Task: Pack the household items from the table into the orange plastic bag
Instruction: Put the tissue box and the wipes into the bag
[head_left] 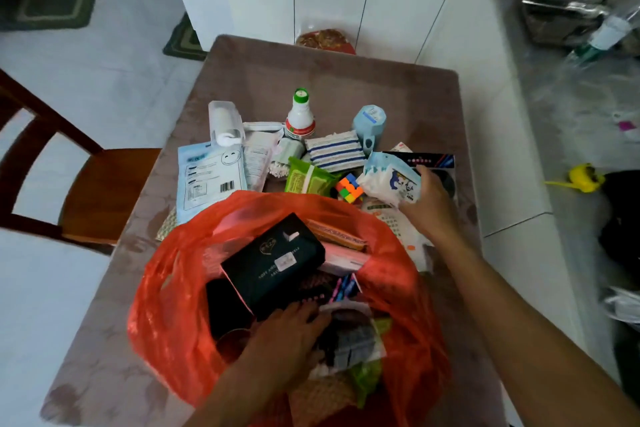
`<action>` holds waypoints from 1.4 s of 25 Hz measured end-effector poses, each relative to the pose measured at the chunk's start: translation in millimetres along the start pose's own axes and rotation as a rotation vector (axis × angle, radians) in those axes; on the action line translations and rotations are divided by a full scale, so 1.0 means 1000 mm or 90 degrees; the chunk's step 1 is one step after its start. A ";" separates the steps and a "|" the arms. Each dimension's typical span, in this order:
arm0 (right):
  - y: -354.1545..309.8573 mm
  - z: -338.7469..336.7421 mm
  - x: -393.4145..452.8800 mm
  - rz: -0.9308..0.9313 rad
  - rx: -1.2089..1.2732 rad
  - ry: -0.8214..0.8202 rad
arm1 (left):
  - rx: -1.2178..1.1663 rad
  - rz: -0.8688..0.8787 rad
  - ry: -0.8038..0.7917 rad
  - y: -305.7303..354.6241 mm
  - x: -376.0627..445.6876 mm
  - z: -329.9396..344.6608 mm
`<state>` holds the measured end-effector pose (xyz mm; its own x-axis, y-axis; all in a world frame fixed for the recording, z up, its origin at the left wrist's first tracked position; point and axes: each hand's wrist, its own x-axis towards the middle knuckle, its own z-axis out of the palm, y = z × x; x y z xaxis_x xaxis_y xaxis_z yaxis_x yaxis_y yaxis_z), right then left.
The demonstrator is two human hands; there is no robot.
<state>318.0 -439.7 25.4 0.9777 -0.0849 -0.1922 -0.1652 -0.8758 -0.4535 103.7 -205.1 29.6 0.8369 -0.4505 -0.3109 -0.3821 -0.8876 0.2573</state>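
**Packing the orange bag**

The table (pixel 242 66) is the biggest thing here, covered in a brownish cloth. A wooden chair (pixel 86 184) stands at its left side.

The orange plastic bag (pixel 166 291) sits on the near part of the table, right in front of me. Its mouth gapes wide and faces up at me. Inside it a black box (pixel 273 265) lies on top, tilted, with its long side running from near left to far right. More packs lie under and beside the box.

My right arm reaches out across the right side of the bag to the far right. My right hand (pixel 427 204) has its fingers curled round a white and blue pack of tissues (pixel 389 180). The pack's long side runs from far left to near right, and it is just past the far rim of the bag.

My left hand (pixel 287 333) is down inside the bag. Its fingers lie flat and a bit spread on the things there, fingertips at the near edge of the black box. It holds nothing.

Beyond the bag, more items wait on the table: a pale blue mask pack (pixel 207 177) on the left, a striped cloth (pixel 336 151), a green wipes pack (pixel 308 178), a white bottle with a green cap (pixel 300 114) standing up, and a small colour cube (pixel 349 188) just beside the tissues.
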 end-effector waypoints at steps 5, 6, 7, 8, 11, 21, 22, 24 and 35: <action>0.026 0.042 0.067 0.002 -0.156 -0.149 | -0.087 -0.101 0.064 -0.008 -0.028 0.016; 0.027 0.046 0.070 -0.007 -0.149 -0.127 | -0.134 -0.112 0.088 -0.010 -0.032 0.014; 0.025 0.046 0.069 -0.014 -0.129 -0.097 | -0.161 -0.126 0.120 -0.011 -0.036 0.012; 0.021 0.043 0.063 -0.022 -0.101 -0.067 | -0.176 -0.135 0.156 -0.012 -0.039 0.008; 0.012 0.013 0.015 -0.080 0.021 0.008 | -0.154 -0.155 0.190 -0.016 -0.042 -0.001; -0.059 0.026 -0.192 -0.407 -0.243 -0.281 | -0.397 -0.275 0.337 -0.038 -0.052 -0.016; -0.064 0.041 -0.195 -0.376 -0.268 -0.296 | -0.341 -0.247 0.337 -0.037 -0.055 -0.015; -0.060 0.056 -0.196 -0.374 -0.234 -0.289 | -0.272 -0.191 0.321 -0.033 -0.060 -0.012; 0.079 0.050 -0.051 0.307 0.213 -0.146 | -0.120 -0.158 0.150 0.001 -0.028 0.006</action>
<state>249.1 -480.7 -43.9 0.7363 -0.2966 -0.6082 -0.6486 -0.5655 -0.5094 77.2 -194.0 32.8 0.9704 -0.1696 -0.1717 -0.0959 -0.9238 0.3708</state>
